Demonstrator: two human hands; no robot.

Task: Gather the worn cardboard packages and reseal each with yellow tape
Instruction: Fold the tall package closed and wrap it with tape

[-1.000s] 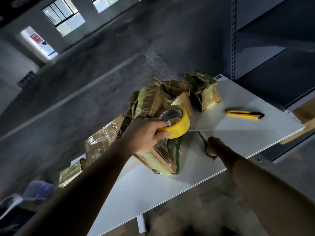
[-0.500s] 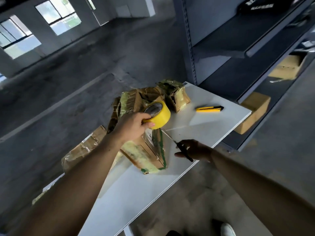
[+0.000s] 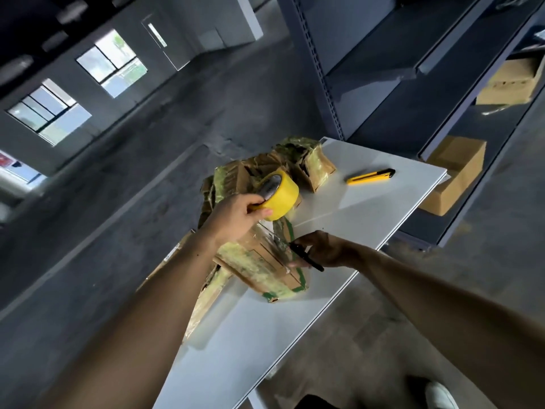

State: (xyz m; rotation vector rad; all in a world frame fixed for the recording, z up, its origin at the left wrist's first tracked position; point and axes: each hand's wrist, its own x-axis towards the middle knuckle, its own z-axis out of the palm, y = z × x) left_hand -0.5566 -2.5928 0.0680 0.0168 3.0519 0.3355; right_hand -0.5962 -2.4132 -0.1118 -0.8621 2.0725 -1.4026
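Our left grip [image 3: 239, 215] curls round the yellow tape roll [image 3: 280, 196] above the worn package [image 3: 262, 264] on the counter [image 3: 368, 208]; our right grip [image 3: 324, 249] pinches a black tool [image 3: 308, 258] at the package's edge.

One head-worn wide-angle view, steeply downward and tilted, close over the white table [image 3: 368, 219]

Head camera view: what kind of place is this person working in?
Most likely a warehouse or storeroom. A bare concrete floor stretches through a large hall, tall metal shelving holds plain cardboard boxes, and worn packages lie on a white work table.
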